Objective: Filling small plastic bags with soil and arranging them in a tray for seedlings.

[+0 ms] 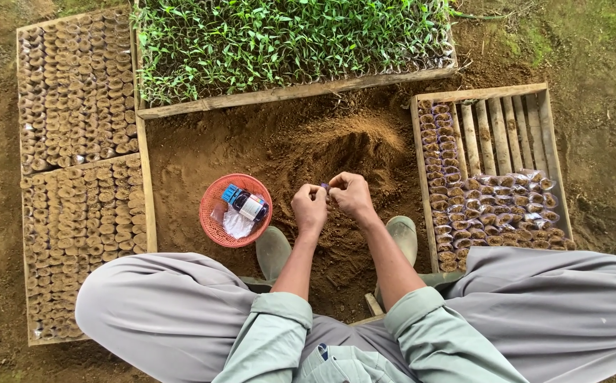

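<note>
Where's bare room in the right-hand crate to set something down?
The right wooden crate has bare slats at its far end, bordered by the single column of filled soil pots on its inner side and the packed rows of pots nearer the person. That near end is crowded.

i see a small dark seedling bag (326, 188), pinched between my two hands at mid-frame, held just above the loose brown soil mound (350, 145); too small to tell more.
</note>
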